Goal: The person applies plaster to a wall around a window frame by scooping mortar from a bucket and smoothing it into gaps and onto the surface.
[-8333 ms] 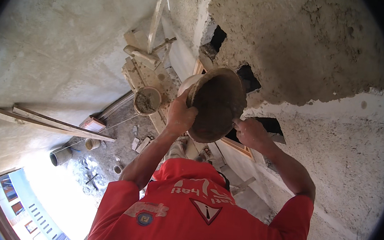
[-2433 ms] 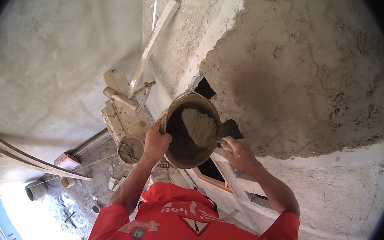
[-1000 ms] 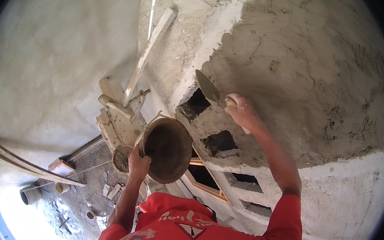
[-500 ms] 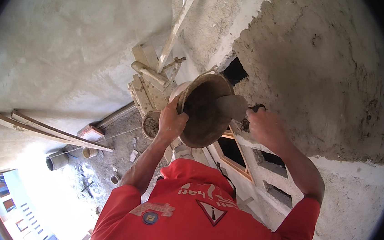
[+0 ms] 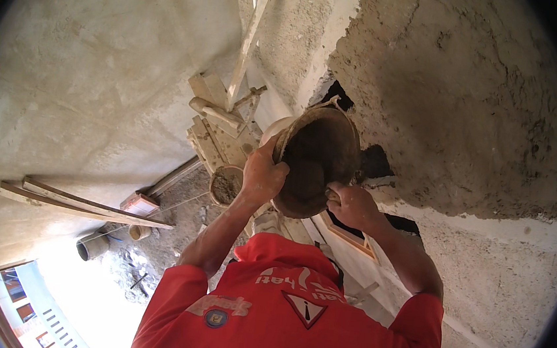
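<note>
A mortar-crusted bucket [image 5: 325, 135] is tilted with its mouth toward me, close against the wall. My left hand [image 5: 265, 175] is closed on its left rim. My right hand [image 5: 354, 207] grips a trowel at the lower right of the mouth. The trowel's blade [image 5: 307, 178] reaches down inside the bucket, dim in the shadow. Dark wet mortar seems to line the inside, though its depth is hard to make out. Damp grey plaster [image 5: 456, 110] covers the wall at the right, beside the bucket.
Dark openings [image 5: 376, 161] pierce the wall by the bucket. Wooden boards [image 5: 212, 138] and a smaller bucket [image 5: 226, 186] stand beyond my left hand. A long plank [image 5: 254, 39] leans in the corner. Curved planks [image 5: 84, 203] jut at the left, above a bucket [image 5: 92, 246] lying below.
My right hand has come left and down, bringing the trowel from the bucket's right edge deeper inside. The bucket and my left hand have shifted slightly right.
</note>
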`<state>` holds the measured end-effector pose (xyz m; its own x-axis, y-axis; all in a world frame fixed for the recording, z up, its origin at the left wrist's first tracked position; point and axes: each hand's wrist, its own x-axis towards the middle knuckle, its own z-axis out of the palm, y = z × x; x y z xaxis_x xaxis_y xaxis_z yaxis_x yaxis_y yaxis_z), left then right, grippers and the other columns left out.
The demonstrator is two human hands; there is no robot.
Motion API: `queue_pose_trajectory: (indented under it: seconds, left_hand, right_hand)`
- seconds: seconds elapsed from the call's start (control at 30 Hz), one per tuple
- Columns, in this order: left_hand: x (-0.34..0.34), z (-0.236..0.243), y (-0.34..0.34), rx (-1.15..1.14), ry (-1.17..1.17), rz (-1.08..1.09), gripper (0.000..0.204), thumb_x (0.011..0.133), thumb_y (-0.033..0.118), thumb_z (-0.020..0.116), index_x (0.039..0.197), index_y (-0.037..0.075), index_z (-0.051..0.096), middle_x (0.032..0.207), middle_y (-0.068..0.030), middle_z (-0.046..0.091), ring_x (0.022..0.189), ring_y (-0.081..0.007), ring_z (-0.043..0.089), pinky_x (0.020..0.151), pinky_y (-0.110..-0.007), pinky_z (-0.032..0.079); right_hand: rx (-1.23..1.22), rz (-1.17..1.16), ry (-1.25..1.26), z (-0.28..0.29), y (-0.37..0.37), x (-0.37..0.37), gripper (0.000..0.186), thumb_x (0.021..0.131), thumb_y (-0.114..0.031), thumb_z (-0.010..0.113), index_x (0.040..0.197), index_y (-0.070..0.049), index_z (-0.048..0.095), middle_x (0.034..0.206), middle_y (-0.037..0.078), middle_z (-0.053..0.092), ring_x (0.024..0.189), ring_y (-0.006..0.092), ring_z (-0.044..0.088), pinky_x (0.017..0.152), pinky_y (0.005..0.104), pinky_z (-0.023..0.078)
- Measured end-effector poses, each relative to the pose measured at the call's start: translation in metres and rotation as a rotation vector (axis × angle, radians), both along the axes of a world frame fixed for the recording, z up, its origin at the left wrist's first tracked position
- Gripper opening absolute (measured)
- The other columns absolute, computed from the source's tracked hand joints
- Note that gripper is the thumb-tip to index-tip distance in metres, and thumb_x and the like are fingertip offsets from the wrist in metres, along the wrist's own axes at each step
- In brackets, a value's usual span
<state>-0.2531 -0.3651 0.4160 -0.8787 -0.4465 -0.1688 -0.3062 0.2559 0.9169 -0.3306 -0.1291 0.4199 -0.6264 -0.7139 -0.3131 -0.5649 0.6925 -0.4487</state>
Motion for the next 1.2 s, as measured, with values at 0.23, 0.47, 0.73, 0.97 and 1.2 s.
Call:
queue_pose_trajectory:
  seconds: [0.23, 0.47, 0.73, 0.97, 1.2]
  left_hand:
    - [0.006, -0.010, 0.004, 0.030, -0.033, -0.038, 0.065, 0.071, 0.011, 0.061, 0.136, 0.007, 0.055, 0.105, -0.0262, 0.069, 0.104, -0.0417, 0.065, 0.091, -0.046, 0.049]
    - [0.003, -0.006, 0.002, 0.045, -0.041, -0.033, 0.063, 0.071, 0.006, 0.060, 0.135, 0.005, 0.057, 0.104, -0.0225, 0.071, 0.101, -0.0340, 0.068, 0.090, -0.041, 0.050]
    - [0.006, -0.004, -0.005, 0.212, 0.116, 0.065, 0.064, 0.066, -0.002, 0.056, 0.130, -0.003, 0.058, 0.102, -0.0112, 0.068, 0.090, -0.0185, 0.063, 0.080, -0.031, 0.050]
    - [0.015, -0.018, -0.006, 0.189, 0.206, 0.163, 0.064, 0.068, 0.003, 0.056, 0.132, 0.001, 0.059, 0.098, -0.0160, 0.071, 0.090, -0.0270, 0.067, 0.087, -0.035, 0.050]
    - [0.047, -0.023, -0.002, 0.119, 0.151, 0.305, 0.064, 0.069, 0.003, 0.055, 0.132, 0.002, 0.059, 0.101, -0.0180, 0.071, 0.095, -0.0291, 0.068, 0.089, -0.036, 0.050]
  right_hand:
    - [-0.282, -0.093, -0.149, -0.044, 0.018, 0.020, 0.039, 0.087, -0.028, 0.069, 0.118, -0.005, 0.062, 0.090, 0.020, 0.071, 0.086, 0.0382, 0.069, 0.076, 0.0460, 0.054]
    - [-0.269, -0.153, 0.034, -0.057, 0.049, 0.016, 0.039, 0.088, -0.026, 0.068, 0.118, -0.003, 0.060, 0.080, 0.020, 0.068, 0.078, 0.0394, 0.067, 0.069, 0.0475, 0.052]
    - [-0.198, -0.210, 0.062, 0.033, 0.049, -0.017, 0.039, 0.088, -0.029, 0.068, 0.119, -0.006, 0.062, 0.077, 0.021, 0.067, 0.074, 0.0397, 0.068, 0.071, 0.0472, 0.053]
    - [-0.289, -0.093, 0.206, 0.182, 0.038, -0.020, 0.040, 0.081, -0.023, 0.077, 0.113, -0.004, 0.060, 0.090, 0.015, 0.065, 0.080, 0.0275, 0.066, 0.074, 0.0361, 0.051]
    - [-0.389, 0.256, 0.011, 0.292, 0.033, -0.018, 0.042, 0.080, -0.019, 0.077, 0.118, -0.005, 0.063, 0.088, 0.008, 0.068, 0.078, 0.0167, 0.066, 0.070, 0.0323, 0.053]
